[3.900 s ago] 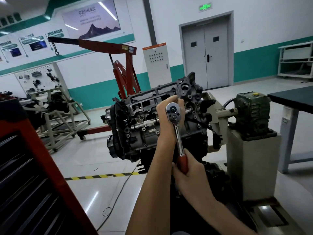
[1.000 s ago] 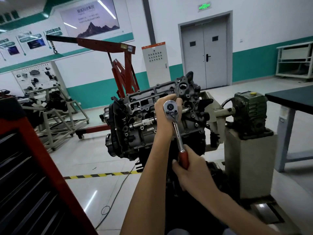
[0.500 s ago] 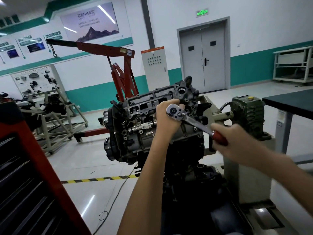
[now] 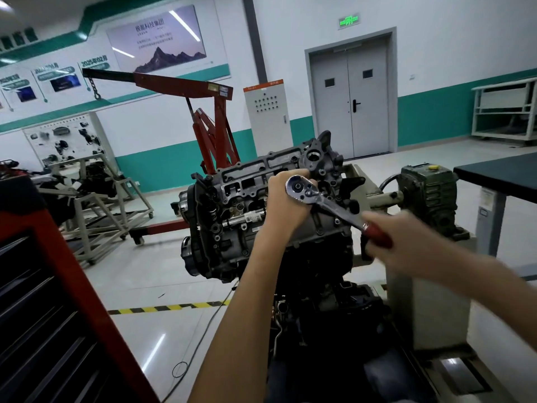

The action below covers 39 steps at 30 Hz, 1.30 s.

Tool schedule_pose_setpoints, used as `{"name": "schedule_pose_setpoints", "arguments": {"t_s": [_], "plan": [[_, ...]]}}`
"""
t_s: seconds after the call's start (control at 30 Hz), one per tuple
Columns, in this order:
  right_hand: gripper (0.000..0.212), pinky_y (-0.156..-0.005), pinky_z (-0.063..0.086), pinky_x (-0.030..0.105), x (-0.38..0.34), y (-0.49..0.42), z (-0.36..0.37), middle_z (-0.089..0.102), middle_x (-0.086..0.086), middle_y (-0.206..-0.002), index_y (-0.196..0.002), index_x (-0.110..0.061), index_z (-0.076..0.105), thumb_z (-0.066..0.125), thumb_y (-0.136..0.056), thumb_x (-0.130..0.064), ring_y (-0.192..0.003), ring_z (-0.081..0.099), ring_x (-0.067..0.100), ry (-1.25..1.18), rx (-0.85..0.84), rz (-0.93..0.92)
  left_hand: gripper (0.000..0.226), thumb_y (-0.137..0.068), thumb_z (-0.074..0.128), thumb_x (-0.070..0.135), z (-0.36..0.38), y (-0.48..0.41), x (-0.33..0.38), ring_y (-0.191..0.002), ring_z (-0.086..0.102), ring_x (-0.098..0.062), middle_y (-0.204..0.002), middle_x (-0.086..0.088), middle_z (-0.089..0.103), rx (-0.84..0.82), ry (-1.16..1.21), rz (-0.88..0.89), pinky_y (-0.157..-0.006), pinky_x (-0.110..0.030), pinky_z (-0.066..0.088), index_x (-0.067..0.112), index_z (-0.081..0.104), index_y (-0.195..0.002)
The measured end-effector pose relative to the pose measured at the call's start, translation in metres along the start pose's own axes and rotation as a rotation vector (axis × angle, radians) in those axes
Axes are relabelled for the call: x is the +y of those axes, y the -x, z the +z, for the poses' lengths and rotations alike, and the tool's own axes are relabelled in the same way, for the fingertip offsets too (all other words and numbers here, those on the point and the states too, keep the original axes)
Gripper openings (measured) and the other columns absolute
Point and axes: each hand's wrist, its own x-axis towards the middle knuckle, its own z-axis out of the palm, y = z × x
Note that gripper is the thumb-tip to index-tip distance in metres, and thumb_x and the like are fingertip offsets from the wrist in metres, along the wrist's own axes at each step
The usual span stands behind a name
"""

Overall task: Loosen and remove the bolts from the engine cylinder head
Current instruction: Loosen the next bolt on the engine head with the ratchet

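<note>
Cylinder head (image 4: 250,181) sits at the frame's centre, its open face tilted toward us. Our left hand (image 4: 286,205) curls its fingers round the head of the ratchet (image 4: 328,203), held against its upper right part. Our right hand (image 4: 406,242), blurred, grips the red handle (image 4: 376,235) to the lower right. We read "2025" and "02" on a wall panel (image 4: 94,61) at upper left; the poster (image 4: 162,39) and the green sign (image 4: 348,21) over the door (image 4: 351,103) are too blurred to read.
</note>
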Motion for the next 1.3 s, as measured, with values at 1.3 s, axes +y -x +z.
{"name": "schedule_pose_setpoints", "arguments": {"t_s": [1.3], "plan": [[0.029, -0.041, 0.034, 0.015, -0.051, 0.013, 0.087, 0.044, -0.001, -0.053, -0.069, -0.023, 0.043, 0.059, -0.077, 0.000, -0.040, 0.040, 0.008, -0.460, 0.185, 0.172, 0.041, -0.088, 0.058, -0.004, 0.006, 0.009, -0.005, -0.041, 0.030, -0.004, -0.045, 0.012, 0.033, 0.125, 0.115, -0.139, -0.046, -0.015, 0.024, 0.009, 0.046, -0.052]]}}
